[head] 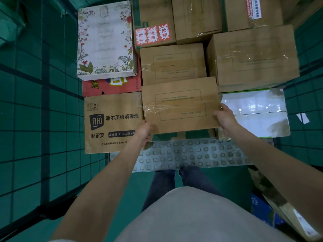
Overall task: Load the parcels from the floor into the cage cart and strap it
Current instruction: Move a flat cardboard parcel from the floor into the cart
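- Head view: both bare forearms reach forward and down from the bottom edge into the cage cart, whose green wire-mesh side (43,102) rises on the left and again on the right.
- The left hand (144,131) grips the near left corner of a plain brown parcel (180,103), its fingers curled under the edge so that mostly the knuckles show.
- The right hand (225,117) holds the parcel's near right corner, thumb laid across the top face and fingers wrapped round the side.
- The parcel sits flat-side up inside the cart, at the front of the stack, taped across with clear tape; I cannot tell whether it rests on the boxes below or is carried.
- Just to its left lies a brown FIFO carton (111,124); to its right, a white box (253,110).
- Behind it stand more brown cartons (173,64), and a floral-printed box (104,41) at the rear left.
- Below the hands runs the cart's studded metal floor plate (188,154).
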